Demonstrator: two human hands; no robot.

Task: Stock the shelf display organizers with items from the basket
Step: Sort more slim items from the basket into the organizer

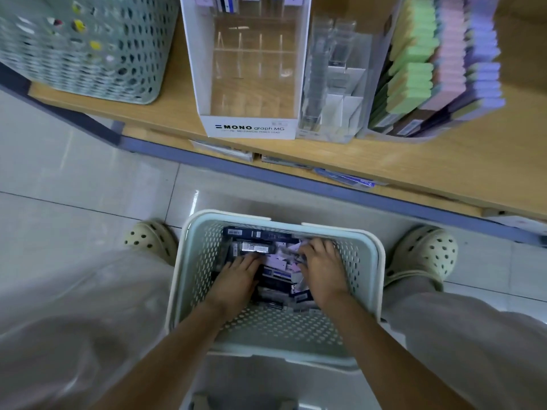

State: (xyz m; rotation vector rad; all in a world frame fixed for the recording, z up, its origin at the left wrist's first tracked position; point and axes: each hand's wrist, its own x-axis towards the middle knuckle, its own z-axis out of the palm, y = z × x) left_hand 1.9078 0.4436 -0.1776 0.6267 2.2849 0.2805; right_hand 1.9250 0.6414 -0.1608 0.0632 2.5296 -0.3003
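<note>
A pale green perforated basket (365, 250) stands on the floor between my feet. It holds several small dark blue and white packets (276, 263). Both hands are down inside it. My left hand (236, 279) lies on the packets with its fingers stretched toward a silver-labelled packet (254, 247). My right hand (321, 266) rests on the pile at the right, its fingertips bent down among the packets; I cannot see whether they hold one. On the wooden shelf (414, 164) above stands a white MONO graph MG display organizer (251, 125) with clear dividers, mostly bare inside.
A second green basket (83, 51) with small items sits at the shelf's left. A clear organizer (331, 93) and a rack of green, pink and purple pads (438, 66) stand to the right of the white one. The shelf's blue-grey edge (296, 184) overhangs the tiled floor.
</note>
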